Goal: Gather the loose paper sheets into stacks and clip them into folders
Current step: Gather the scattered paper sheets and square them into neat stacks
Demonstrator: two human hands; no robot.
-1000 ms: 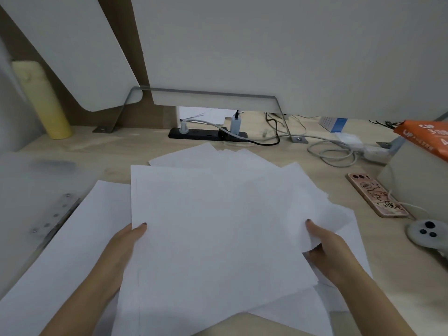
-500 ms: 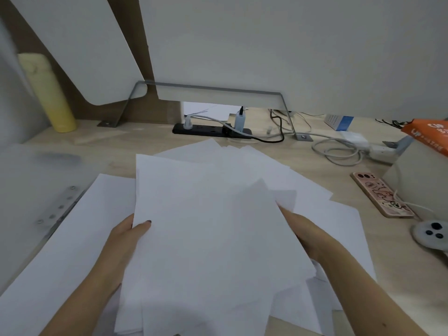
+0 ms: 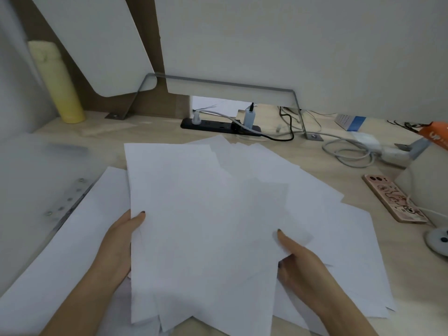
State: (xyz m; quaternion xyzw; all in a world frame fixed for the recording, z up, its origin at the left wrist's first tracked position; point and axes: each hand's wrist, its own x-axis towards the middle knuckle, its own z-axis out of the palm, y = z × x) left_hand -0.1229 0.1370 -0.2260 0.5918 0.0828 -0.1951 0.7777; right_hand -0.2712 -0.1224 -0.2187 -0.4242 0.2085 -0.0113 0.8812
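Paper sheets (image 3: 198, 226), plain white, fan across the pale wooden surface (image 3: 155, 127), all lying left of a pink-cased phone (image 3: 392, 198). My left grip (image 3: 121, 241) pinches the bundle's edge farthest from the phone, thumb on top, fingers hidden underneath. My right grip (image 3: 303, 267) pinches the edge nearer the phone, thumb flat on the top sheet and fingers curled below. Half a second ago that right grip was tucked beneath a lifted sheet; now the sheet lies on the bundle and the thumb has come out on top. I judge that one more sheet has joined the stack, yet corners jut out unevenly, and other sheets lie loose between the bundle and the phone. Squaring up likely comes next. Far left of the phone, a translucent folder (image 3: 36, 180) lies with its metal clip strip (image 3: 65, 207) showing.
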